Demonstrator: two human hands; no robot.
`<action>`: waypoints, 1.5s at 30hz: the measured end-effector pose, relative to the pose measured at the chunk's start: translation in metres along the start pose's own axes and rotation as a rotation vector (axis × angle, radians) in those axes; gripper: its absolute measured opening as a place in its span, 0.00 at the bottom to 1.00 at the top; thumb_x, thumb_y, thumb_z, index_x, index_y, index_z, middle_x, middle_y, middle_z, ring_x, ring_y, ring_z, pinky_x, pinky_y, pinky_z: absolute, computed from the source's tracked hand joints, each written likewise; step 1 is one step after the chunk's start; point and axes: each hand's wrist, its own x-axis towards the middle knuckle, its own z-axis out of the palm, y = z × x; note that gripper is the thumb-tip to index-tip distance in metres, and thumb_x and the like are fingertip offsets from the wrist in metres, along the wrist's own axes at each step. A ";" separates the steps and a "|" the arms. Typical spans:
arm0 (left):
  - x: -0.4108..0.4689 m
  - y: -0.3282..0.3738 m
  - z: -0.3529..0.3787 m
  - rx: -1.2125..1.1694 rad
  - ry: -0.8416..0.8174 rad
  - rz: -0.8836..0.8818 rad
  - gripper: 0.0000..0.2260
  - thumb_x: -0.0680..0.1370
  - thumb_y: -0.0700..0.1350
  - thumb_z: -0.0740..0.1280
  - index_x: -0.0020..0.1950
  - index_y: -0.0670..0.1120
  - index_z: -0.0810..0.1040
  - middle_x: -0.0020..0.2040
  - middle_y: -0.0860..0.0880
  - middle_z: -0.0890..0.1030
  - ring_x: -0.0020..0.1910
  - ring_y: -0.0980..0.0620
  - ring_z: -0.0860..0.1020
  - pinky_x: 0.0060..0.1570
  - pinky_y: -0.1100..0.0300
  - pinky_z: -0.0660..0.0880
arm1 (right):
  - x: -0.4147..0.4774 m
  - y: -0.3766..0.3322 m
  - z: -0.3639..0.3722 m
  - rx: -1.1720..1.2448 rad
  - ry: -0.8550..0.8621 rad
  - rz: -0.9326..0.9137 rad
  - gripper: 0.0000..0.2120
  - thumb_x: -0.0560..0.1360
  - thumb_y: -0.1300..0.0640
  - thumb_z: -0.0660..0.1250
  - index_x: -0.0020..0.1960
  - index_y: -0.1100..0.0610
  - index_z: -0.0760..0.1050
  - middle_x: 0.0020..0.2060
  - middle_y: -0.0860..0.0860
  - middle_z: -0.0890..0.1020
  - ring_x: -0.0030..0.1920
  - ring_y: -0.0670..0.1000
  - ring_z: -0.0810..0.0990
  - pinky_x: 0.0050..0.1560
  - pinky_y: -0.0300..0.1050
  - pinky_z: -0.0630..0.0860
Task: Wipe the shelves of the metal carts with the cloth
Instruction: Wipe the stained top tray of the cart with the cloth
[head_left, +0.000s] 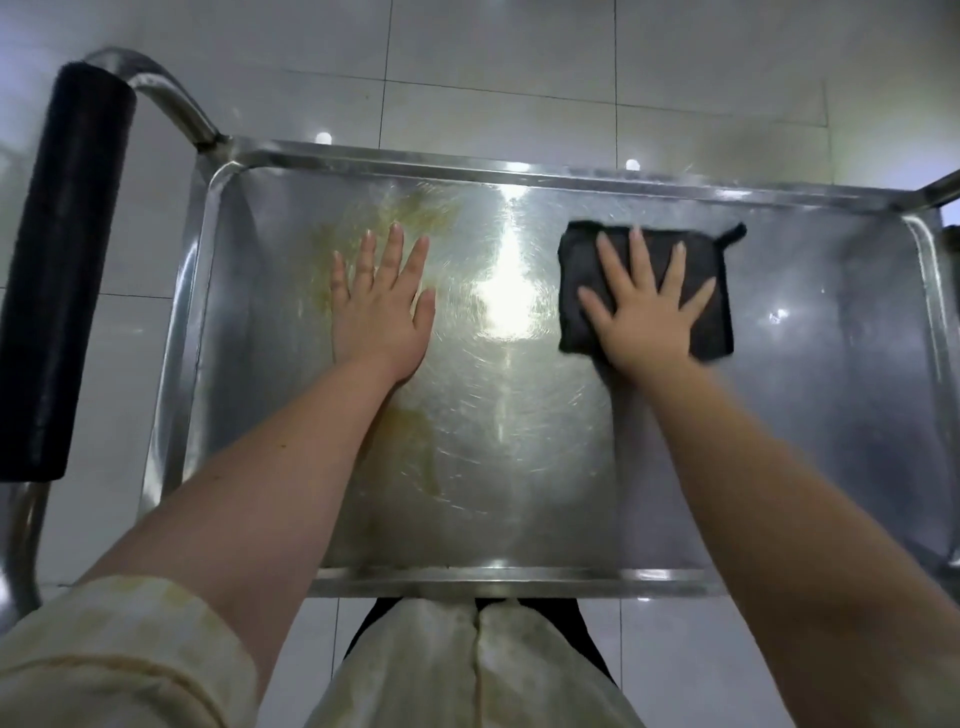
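Right hand (647, 317) flat on black cloth (644, 291), fingers spread. Left hand (382, 306) flat on top shelf (519, 467), fingers straight. Yellowish smears (410, 213) at left unwiped; most wiping likely left.

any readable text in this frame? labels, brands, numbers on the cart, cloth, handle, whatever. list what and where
None: no text, label, brand, number or sign can be read anywhere in the head view.
Cart shelf: bare metal, only scratches, glare and yellowish stains.
Black cloth under the right hand: no tag print visible.
Black handle grip: plain.
Left hand lies flat on the shelf and covers no marking that shows.
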 end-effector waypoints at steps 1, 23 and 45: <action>0.000 0.000 0.000 0.000 -0.001 -0.002 0.26 0.82 0.59 0.40 0.80 0.57 0.43 0.81 0.52 0.43 0.79 0.48 0.40 0.75 0.42 0.38 | 0.028 0.000 -0.007 0.005 -0.005 0.031 0.31 0.75 0.28 0.40 0.76 0.32 0.38 0.79 0.42 0.41 0.78 0.62 0.37 0.68 0.76 0.36; -0.007 0.004 -0.048 -0.101 -0.147 -0.034 0.23 0.85 0.51 0.48 0.80 0.55 0.49 0.81 0.49 0.45 0.79 0.44 0.41 0.75 0.44 0.38 | -0.178 -0.112 0.049 -0.071 -0.093 -0.370 0.31 0.78 0.31 0.39 0.78 0.38 0.38 0.79 0.46 0.42 0.76 0.66 0.33 0.67 0.78 0.35; -0.149 -0.041 0.000 0.115 -0.070 -0.152 0.28 0.77 0.69 0.41 0.77 0.66 0.40 0.80 0.55 0.41 0.79 0.48 0.40 0.69 0.27 0.38 | -0.130 -0.018 0.042 0.006 -0.027 -0.146 0.27 0.80 0.43 0.36 0.79 0.41 0.41 0.79 0.44 0.43 0.79 0.53 0.38 0.72 0.54 0.28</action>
